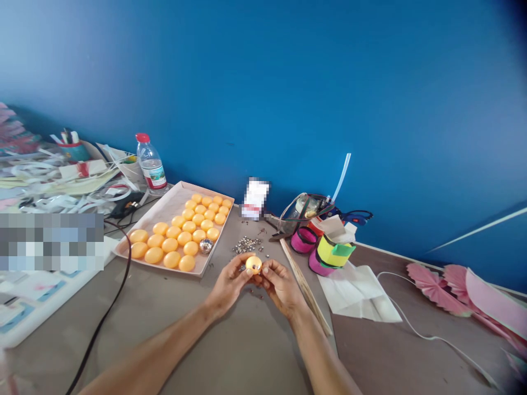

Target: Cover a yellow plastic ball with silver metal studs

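An orange ball, with a small shiny metal piece or hole on its near side, is held up between my two hands. My left hand has thumb and fingers closed on its left side. On the ball's right side are the bent, closed fingers of my right hand; whether they also pinch a small part is hidden. Just beyond lies a pile of small silvery metal pieces. To the left, a shallow box holds several orange balls and one silver ball.
A bottle stands behind the box. A black cable crosses the left side. Right of my hands lie a bundle of thin sticks, magenta and yellow bands, white paper and pink folded paper. The blue wall bounds the table.
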`<state>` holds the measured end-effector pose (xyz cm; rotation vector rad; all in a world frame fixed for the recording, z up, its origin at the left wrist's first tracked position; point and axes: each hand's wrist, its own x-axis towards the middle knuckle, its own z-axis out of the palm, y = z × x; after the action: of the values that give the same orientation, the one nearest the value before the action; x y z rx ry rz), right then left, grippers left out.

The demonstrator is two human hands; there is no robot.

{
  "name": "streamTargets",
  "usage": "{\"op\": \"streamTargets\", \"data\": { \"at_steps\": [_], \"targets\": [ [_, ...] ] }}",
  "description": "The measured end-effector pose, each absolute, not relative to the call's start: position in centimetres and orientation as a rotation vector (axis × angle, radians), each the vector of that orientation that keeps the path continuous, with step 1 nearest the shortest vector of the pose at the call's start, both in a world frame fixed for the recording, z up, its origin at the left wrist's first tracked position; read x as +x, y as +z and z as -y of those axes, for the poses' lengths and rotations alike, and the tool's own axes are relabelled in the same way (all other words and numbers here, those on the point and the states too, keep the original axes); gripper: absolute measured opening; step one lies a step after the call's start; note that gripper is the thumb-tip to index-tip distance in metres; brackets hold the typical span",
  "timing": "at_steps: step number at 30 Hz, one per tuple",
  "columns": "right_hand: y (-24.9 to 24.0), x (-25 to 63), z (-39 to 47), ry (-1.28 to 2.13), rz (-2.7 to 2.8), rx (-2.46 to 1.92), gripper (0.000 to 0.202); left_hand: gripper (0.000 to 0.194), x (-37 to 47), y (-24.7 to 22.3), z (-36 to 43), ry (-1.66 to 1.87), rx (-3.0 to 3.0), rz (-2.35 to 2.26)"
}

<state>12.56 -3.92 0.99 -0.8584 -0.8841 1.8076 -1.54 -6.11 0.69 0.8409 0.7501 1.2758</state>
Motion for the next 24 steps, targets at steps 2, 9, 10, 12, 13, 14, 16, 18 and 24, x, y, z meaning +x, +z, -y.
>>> {"op": "streamTargets", "data": {
  "at_steps": [2,9,10,12,13,14,16,18,24],
  "targets": [
    [1.1,12.5,4.0,1.817,0.869,-0.849,0.024,0.038,-1.6,0.8,6.1,1.274,0.865,-0.767],
    [1.4,12.4,4.2,1.841,0.855,-0.849,0.028,0.039,-1.6,0.7,6.3,1.251,0.942,-0.81],
    [1.4,12.3,4.2,1.838,0.851,-0.858,0.028,0.039,-1.6,0.6,6.3,1.25,0.927,-0.802],
    [1.2,12.2,4.1,1.833,0.831,-0.853,0.028,0.038,-1.6,0.6,6.2,1.242,0.86,-0.748],
    [1.1,12.2,4.0,1.833,0.814,-0.835,0.027,0.037,-1.6,0.6,6.1,1.238,0.816,-0.713],
    [1.0,12.2,3.9,1.829,0.799,-0.813,0.027,0.037,-1.6,0.6,6.0,1.239,0.768,-0.679],
    [0.6,12.4,3.5,1.791,0.804,-0.793,0.025,0.036,-1.6,0.8,5.8,1.252,0.678,-0.625],
    [0.2,12.9,3.2,1.672,0.915,-0.884,0.022,0.036,-1.6,1.1,5.6,1.253,0.61,-0.596],
    [-1.1,14.8,2.3,0.796,1.705,-1.297,0.013,0.04,-1.8,1.4,5.3,1.245,0.552,-0.543]
  ]
}}
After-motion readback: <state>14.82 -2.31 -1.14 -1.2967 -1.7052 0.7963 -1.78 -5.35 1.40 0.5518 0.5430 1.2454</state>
